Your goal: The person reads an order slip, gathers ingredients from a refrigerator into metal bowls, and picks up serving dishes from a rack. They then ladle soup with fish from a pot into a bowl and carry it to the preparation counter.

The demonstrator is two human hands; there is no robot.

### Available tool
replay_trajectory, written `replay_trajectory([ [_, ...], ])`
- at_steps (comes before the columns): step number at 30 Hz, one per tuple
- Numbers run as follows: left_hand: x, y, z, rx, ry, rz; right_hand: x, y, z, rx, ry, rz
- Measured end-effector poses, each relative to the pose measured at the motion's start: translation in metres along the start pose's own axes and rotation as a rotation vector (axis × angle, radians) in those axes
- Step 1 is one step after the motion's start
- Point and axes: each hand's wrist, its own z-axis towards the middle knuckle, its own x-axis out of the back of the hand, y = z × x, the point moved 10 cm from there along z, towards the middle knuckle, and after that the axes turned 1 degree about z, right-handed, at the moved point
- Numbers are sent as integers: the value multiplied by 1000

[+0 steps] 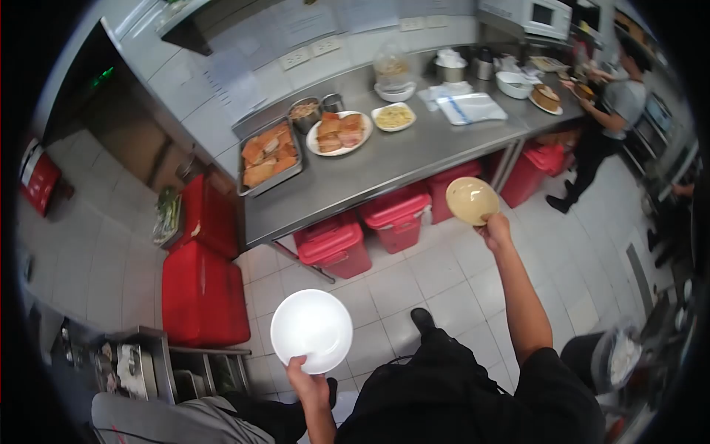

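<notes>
My left hand (pixel 303 379) is closed on the rim of a round white bowl (pixel 314 325), thumb over the near edge. The bowl's inside faces up and looks bare. Out to the right, my right hand (pixel 494 231) grips the near rim of a smaller pale yellow bowl (pixel 473 200). Small dark specks show in it. Both bowls are held over the floor, apart from each other, in front of the steel counter (pixel 355 174).
On the counter stand a tray of browned meat slabs (pixel 270 155), a plate of cut meat (pixel 340 133) and a dish of pale shreds (pixel 393 117). Red lidded bins (pixel 333 240) sit beneath. A person in grey (pixel 170 418) is close left; another (pixel 617 111) works far right.
</notes>
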Motion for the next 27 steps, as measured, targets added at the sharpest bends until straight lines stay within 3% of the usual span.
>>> replay_trajectory([
  [4, 31, 32, 4, -51, 188, -88, -40, -1, 144, 123, -155, 89],
  [6, 51, 48, -2, -162, 290, -148, -58, 0, 207, 86, -110, 73],
  [7, 58, 56, -3, -213, 333, -174, -82, -13, 196, 35, -11, 94],
  [9, 89, 55, -5, -234, 459, -195, -75, 14, 287, 5, 77, 128],
  [14, 110, 61, -21, -309, 741, -289, -77, 21, 396, 111, -27, 219],
  [17, 141, 55, -7, -269, 801, -296, -80, -4, 377, 240, 2, 206],
  [19, 165, 51, 13, -251, 815, -316, -64, 3, 370, 158, 269, 197],
  [20, 175, 51, 23, -247, 836, -324, -88, -9, 330, 383, -107, 230],
  [21, 184, 58, 39, -250, 848, -331, -105, -15, 297, 420, -49, 184],
  [22, 185, 71, 54, -236, 824, -304, -122, -20, 264, 453, 11, 137],
  [23, 190, 80, 72, -232, 815, -310, -102, -15, 260, 282, 504, 0],
  [27, 199, 129, 145, -163, 700, -331, -173, -27, 265, 364, 240, 83],
])
